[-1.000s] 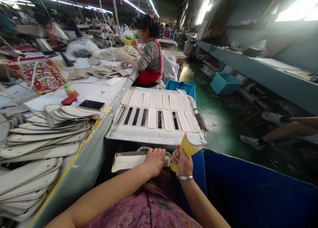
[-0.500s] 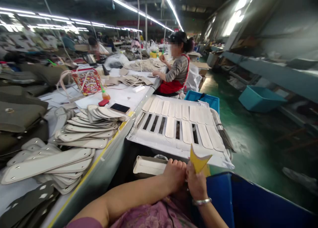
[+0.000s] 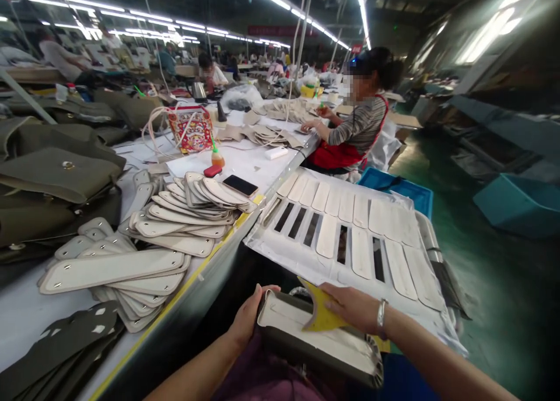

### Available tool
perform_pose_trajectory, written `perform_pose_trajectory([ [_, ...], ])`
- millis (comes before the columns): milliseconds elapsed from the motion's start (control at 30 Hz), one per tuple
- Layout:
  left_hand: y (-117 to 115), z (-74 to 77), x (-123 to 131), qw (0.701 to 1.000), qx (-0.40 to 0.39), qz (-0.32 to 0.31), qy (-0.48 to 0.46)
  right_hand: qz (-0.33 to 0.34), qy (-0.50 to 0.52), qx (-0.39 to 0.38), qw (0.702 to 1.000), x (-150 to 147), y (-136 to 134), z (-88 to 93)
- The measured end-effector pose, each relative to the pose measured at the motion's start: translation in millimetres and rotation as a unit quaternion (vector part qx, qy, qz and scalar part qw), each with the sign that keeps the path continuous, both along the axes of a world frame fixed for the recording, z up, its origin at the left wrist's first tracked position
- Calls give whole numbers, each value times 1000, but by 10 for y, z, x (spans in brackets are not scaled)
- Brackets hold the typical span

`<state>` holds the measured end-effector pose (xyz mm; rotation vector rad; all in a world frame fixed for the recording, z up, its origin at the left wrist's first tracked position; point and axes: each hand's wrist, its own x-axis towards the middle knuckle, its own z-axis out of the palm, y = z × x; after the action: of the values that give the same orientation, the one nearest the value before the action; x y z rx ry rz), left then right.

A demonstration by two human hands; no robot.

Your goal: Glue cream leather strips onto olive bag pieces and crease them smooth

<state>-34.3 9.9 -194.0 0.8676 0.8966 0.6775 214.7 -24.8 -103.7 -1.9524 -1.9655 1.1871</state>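
Observation:
On my lap lies a dark olive, bag-like piece with a long off-white panel (image 3: 301,325) facing up and rounded ends. My left hand (image 3: 250,313) grips the piece at its left end, with the thumb along the near edge and fingertips showing past the rim. A yellow flat scraper (image 3: 321,308) with a concave edge and pointed corners is held in my right hand (image 3: 352,306). It rests over the off-white panel near its middle. A silver bracelet (image 3: 381,319) is on my right wrist.
Stacked off-white strips with metal studs (image 3: 118,270) cover the table at left, beside dark olive bags (image 3: 65,168). A phone (image 3: 240,185) lies behind. Ahead, off-white strips (image 3: 361,252) lie on a cloth-covered stand. A co-worker (image 3: 359,127) sits at the table; blue bins (image 3: 405,188) are right.
My hands were close together and have moved apart: the left now grips the bag-like piece, and the right has brought the yellow scraper over its panel. The view has turned left.

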Motion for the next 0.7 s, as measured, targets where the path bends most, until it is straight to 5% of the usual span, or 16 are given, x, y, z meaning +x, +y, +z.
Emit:
perform_pose_trajectory([
  [167, 47, -32, 92, 978, -132, 82, -136, 109, -238, 142, 955, -525, 667, -218],
  [333, 198, 103, 37, 958, -212, 42, -189, 285, -161, 305, 894, -927, 1153, -388],
  [433, 164, 139, 26, 950, -251, 75, -167, 345, -94, 351, 865, -988, 1301, -487],
  [533, 35, 55, 0, 971, -200, 116, -69, 384, -33, 383, 840, -993, 1342, -569],
  [600, -68, -48, -45, 985, -94, 133, 54, 394, 13, 394, 830, -989, 1334, -600],
  [700, -183, -174, -130, 963, 69, 110, 236, 401, 66, 395, 824, -980, 1308, -616],
])
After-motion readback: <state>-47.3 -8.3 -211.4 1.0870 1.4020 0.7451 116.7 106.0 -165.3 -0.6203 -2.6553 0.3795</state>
